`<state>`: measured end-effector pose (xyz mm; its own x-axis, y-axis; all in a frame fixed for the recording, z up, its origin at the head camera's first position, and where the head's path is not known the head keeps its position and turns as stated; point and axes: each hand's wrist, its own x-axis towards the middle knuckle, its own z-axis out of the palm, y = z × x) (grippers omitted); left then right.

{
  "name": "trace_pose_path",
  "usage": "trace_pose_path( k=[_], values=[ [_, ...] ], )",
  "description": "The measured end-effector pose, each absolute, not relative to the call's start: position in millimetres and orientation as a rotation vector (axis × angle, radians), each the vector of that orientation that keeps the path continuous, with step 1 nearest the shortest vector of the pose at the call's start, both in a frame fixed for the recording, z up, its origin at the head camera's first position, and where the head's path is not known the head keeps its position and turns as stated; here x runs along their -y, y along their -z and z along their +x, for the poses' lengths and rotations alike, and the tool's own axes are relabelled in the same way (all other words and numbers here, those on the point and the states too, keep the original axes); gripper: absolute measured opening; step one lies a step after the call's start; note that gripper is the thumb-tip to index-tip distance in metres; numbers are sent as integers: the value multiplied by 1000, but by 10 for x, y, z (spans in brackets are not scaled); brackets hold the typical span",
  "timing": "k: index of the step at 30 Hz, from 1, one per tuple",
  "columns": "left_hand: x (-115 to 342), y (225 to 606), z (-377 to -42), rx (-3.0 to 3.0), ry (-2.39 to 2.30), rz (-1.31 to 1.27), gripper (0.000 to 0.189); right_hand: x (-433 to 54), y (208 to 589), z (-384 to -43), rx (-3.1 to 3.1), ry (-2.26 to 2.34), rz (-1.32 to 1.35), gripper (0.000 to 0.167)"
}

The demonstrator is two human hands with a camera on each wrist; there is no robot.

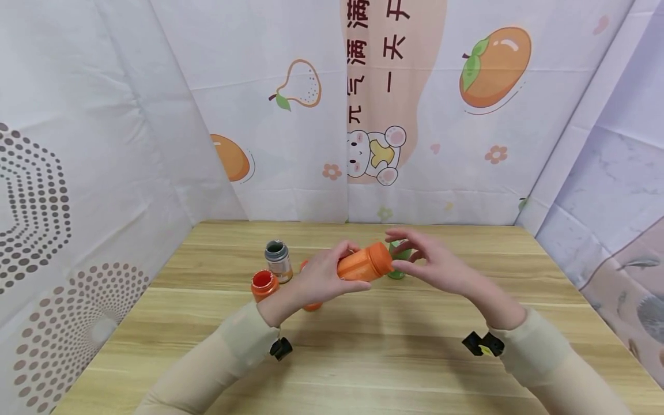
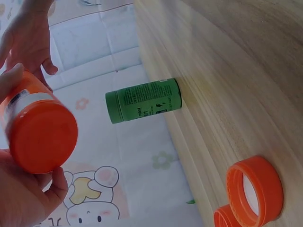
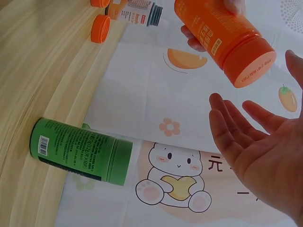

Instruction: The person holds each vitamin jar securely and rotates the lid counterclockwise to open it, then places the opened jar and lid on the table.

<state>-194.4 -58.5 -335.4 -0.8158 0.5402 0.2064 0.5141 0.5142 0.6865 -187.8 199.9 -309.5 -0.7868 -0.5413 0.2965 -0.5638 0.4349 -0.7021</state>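
Observation:
My left hand (image 1: 320, 276) grips an orange bottle (image 1: 358, 266) around its body, holding it tilted above the table with its capped end toward the right. In the right wrist view the ribbed orange lid (image 3: 249, 61) sits on the bottle, and its round bottom faces the left wrist camera. Close to that lid, my right hand (image 1: 438, 265) has its fingers spread and the thumb apart, with nothing in the grasp. Behind the right hand a green bottle (image 2: 147, 100) stands upright on the table, its lid on.
Left of the hands stand an uncapped orange bottle (image 1: 264, 285) and an uncapped grey-necked bottle (image 1: 280, 266). Loose orange lids (image 2: 256, 191) lie on the wooden table (image 1: 363, 357) near my left forearm. A printed white curtain (image 1: 290, 144) hangs behind the table.

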Motion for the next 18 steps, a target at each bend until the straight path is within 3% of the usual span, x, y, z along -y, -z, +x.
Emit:
trace_pose_path(
  k=[18],
  values=[
    [578, 3348, -1916, -2680, -1237, 970, 54, -1890, 3117, -1834, 2698, -1303, 1017, 48]
  ],
)
